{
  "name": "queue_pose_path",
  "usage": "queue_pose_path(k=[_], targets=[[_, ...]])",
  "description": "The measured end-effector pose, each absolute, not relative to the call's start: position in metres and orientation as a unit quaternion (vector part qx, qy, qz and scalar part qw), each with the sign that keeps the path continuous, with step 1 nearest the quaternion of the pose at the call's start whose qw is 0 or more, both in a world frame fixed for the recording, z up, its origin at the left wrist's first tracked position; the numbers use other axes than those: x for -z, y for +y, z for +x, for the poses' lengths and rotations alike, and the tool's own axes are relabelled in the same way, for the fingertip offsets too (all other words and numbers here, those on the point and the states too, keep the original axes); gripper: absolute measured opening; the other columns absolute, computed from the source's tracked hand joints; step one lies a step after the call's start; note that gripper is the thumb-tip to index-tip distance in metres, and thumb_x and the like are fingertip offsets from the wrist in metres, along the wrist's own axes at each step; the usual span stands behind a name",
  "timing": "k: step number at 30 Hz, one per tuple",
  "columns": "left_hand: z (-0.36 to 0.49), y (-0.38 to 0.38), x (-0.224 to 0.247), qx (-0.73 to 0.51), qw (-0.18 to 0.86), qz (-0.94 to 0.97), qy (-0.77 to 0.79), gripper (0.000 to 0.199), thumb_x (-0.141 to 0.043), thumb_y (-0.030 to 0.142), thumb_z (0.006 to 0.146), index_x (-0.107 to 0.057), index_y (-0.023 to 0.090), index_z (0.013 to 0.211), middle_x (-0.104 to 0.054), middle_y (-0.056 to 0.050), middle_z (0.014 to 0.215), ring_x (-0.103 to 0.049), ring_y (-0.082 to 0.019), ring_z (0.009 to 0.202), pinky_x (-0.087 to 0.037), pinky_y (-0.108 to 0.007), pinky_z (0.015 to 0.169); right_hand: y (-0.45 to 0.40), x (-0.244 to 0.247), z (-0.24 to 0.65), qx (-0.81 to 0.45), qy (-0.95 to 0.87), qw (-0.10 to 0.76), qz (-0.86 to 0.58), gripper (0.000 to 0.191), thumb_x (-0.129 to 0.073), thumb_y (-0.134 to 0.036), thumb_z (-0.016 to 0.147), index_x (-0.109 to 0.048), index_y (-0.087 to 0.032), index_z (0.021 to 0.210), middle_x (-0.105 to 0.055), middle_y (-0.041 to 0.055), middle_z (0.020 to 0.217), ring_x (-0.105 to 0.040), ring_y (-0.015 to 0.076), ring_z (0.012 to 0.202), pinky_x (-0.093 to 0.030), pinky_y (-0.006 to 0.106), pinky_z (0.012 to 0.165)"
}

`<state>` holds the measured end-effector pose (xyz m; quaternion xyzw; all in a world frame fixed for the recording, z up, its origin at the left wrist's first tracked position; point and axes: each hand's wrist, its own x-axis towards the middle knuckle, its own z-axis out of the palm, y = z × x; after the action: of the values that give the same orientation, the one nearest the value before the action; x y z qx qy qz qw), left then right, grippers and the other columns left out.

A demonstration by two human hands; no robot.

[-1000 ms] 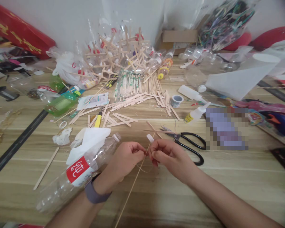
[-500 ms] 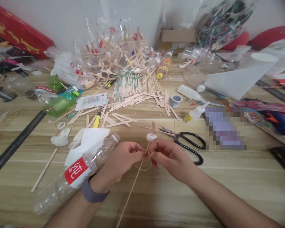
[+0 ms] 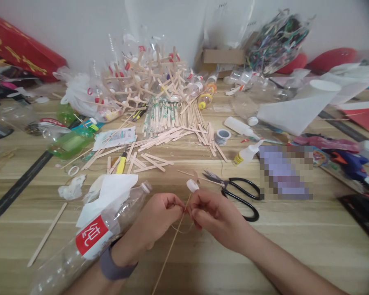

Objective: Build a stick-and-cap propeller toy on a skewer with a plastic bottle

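A long wooden skewer slants from the bottom edge up between my hands. At its upper end are a white bottle cap and a small flat piece of wood, tilted. My left hand is closed, thumb and finger pinched at the skewer. My right hand is closed too, its fingertips meeting the left ones just below the cap. A thin pale loop hangs under the fingers; whether it is band or thread I cannot tell. Beside my left arm lies an empty plastic bottle.
Black-handled scissors lie open right of my hands, near a glue bottle and a wire spool. Loose craft sticks and a yellow-handled tool lie ahead. Bottles joined with sticks pile up behind.
The cap has tipped over sideways at the skewer's top, and the flat wood piece now leans. My hands stay together at the skewer. The whole view has shifted slightly.
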<state>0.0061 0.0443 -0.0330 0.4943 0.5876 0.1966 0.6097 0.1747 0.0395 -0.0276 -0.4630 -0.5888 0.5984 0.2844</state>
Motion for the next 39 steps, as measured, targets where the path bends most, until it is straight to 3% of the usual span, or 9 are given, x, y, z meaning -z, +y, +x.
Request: queue_pose_path(k=[12, 39], targets=[[0.0062, 0.0466, 0.0313, -0.198, 0.645, 0.46, 0.577, 0.013, -0.059, 0.031, 0.069, -0.06, 0.018, 0.07, -0.04, 0.011, 0.049, -0.026, -0.006, 0.041, -0.018, -0.021, 0.04, 0.0453, 0.0297, 0.1771, -0.589, -0.592, 0.293, -0.465, 0.005, -0.048, -0.022, 0.07, -0.049, -0.021, 0.065, -0.05, -0.0014, 0.059, -0.048, 0.0126, 0.055, -0.035, 0.024, 0.049], [0.0023, 0.0478, 0.0321, -0.174, 0.586, 0.545, 0.574, 0.01, -0.052, 0.023, 0.07, -0.061, 0.017, 0.071, -0.053, 0.004, 0.061, -0.043, -0.012, 0.057, -0.03, -0.022, 0.053, 0.0413, 0.0337, 0.1748, -0.518, -0.668, 0.265, -0.464, 0.011, -0.047, -0.013, 0.073, -0.046, -0.021, 0.066, -0.05, -0.0021, 0.061, -0.046, 0.0125, 0.057, -0.033, 0.023, 0.049]])
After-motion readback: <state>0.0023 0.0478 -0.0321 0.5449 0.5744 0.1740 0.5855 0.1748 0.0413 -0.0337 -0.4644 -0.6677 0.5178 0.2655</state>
